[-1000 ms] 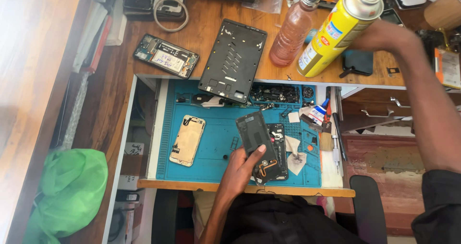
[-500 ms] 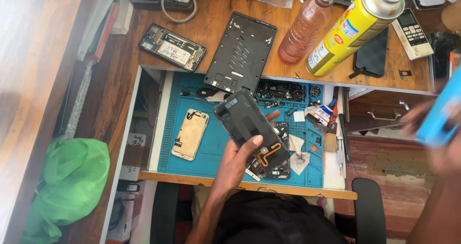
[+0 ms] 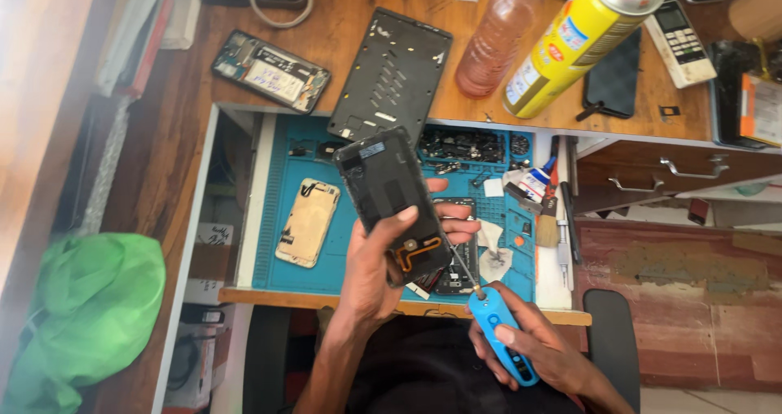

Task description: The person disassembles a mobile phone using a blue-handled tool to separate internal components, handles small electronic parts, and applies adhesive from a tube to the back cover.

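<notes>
The left hand [image 3: 376, 269] gripped the opened phone [image 3: 393, 200], its long axis tilted up-left; the right hand [image 3: 542, 350] clasped a blue screwdriver [image 3: 498, 332], tip up-left toward it.

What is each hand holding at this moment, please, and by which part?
The left hand holds the opened phone by its lower end, thumb on its face. The right hand grips the blue screwdriver around its handle.

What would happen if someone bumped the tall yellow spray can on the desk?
The tall yellow spray can stands upright and looks narrow for its height, so it would probably tip. Being round, it might then roll along the brown wooden desk, perhaps into the pinkish plastic bottle beside it.
</notes>
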